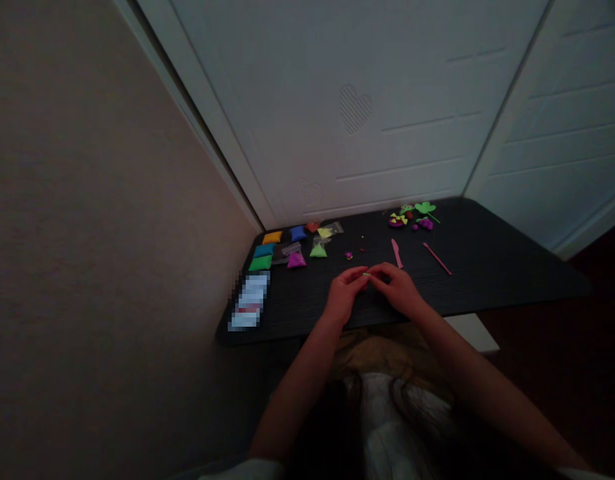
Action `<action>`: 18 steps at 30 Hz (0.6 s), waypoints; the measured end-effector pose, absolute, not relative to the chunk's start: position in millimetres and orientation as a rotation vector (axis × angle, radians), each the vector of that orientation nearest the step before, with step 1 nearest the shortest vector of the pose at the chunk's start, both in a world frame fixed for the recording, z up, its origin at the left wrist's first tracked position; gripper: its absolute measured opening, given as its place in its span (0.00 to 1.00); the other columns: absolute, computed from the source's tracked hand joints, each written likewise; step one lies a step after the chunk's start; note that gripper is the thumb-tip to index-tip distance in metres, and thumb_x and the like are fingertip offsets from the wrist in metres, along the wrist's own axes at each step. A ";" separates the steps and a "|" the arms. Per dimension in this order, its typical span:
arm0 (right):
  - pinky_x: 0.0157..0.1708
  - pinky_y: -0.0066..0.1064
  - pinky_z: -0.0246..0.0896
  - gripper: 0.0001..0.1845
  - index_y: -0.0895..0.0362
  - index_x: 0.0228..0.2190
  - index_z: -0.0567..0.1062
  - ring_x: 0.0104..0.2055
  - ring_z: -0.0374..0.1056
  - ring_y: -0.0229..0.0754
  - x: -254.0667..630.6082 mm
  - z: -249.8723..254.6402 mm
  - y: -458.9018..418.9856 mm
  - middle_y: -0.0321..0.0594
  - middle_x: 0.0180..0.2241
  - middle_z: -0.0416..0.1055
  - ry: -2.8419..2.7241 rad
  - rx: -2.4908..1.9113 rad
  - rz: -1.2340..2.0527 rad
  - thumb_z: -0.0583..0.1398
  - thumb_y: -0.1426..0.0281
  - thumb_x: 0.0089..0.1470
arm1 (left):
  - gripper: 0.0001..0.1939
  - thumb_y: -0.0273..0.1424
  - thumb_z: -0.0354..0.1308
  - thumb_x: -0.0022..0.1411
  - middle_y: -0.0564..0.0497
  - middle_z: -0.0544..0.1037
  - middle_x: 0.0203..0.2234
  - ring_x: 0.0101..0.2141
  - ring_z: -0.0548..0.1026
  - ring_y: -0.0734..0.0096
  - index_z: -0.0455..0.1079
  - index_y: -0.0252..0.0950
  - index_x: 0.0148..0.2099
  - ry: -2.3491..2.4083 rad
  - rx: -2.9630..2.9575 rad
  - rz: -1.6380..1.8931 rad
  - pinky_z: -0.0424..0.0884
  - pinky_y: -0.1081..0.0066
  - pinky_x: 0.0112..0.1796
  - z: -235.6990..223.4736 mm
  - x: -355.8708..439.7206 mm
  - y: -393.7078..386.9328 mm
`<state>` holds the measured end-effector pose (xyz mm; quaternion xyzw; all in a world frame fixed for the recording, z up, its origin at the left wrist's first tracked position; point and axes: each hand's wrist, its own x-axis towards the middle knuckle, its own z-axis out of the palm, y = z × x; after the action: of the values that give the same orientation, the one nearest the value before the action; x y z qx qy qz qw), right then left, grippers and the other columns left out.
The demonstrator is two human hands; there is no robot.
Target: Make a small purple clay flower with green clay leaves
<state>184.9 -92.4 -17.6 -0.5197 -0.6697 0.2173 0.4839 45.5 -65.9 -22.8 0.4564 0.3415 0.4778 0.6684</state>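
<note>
My left hand (345,291) and my right hand (394,287) meet fingertip to fingertip above the front part of the dark table. Between the fingertips shows a tiny light-green piece of clay (366,273), and both hands pinch it. Just beyond my left hand lies a small purple clay piece (348,255) with other coloured bits on it. A pink plastic knife (396,253) lies just past my right hand, and a pink stick tool (437,259) is farther right. A tiny red bit (362,250) sits beyond the fingertips.
Clay bags in several colours, among them a light-green bag (318,249) and a magenta bag (296,259), lie on the table (307,300) at left. A pixelated bright rectangle (250,301) is near the left edge. Clay shapes, including a green leaf shape (425,208), stand at back right.
</note>
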 end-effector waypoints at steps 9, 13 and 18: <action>0.38 0.31 0.59 0.11 0.54 0.31 0.74 0.36 0.67 0.39 184.2 -15.4 -93.3 0.37 0.32 0.72 -1.651 -1.245 0.593 0.54 0.63 0.51 | 0.12 0.32 0.63 0.45 0.51 0.75 0.26 0.27 0.68 0.78 0.74 0.33 0.35 0.818 1.022 1.128 0.62 0.73 0.33 -24.7 43.4 -64.6; 0.38 0.31 0.59 0.14 0.55 0.34 0.74 0.37 0.67 0.39 184.6 -13.6 -93.5 0.39 0.35 0.73 -1.590 -1.278 0.599 0.53 0.62 0.52 | 0.10 0.33 0.63 0.45 0.52 0.74 0.23 0.25 0.68 0.79 0.72 0.32 0.31 0.811 0.974 1.153 0.62 0.74 0.31 -22.9 44.7 -64.7; 0.34 0.31 0.60 0.17 0.56 0.35 0.73 0.33 0.66 0.39 185.6 -12.0 -93.6 0.39 0.33 0.72 -1.523 -1.310 0.607 0.51 0.59 0.52 | 0.11 0.34 0.63 0.44 0.53 0.72 0.22 0.26 0.69 0.78 0.69 0.32 0.28 0.808 0.929 1.171 0.62 0.74 0.30 -19.5 45.8 -65.8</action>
<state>185.6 -93.6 -12.0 -0.5414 -0.6291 0.2508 0.4982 45.8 -65.8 -19.5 0.4104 0.3570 0.5176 0.6605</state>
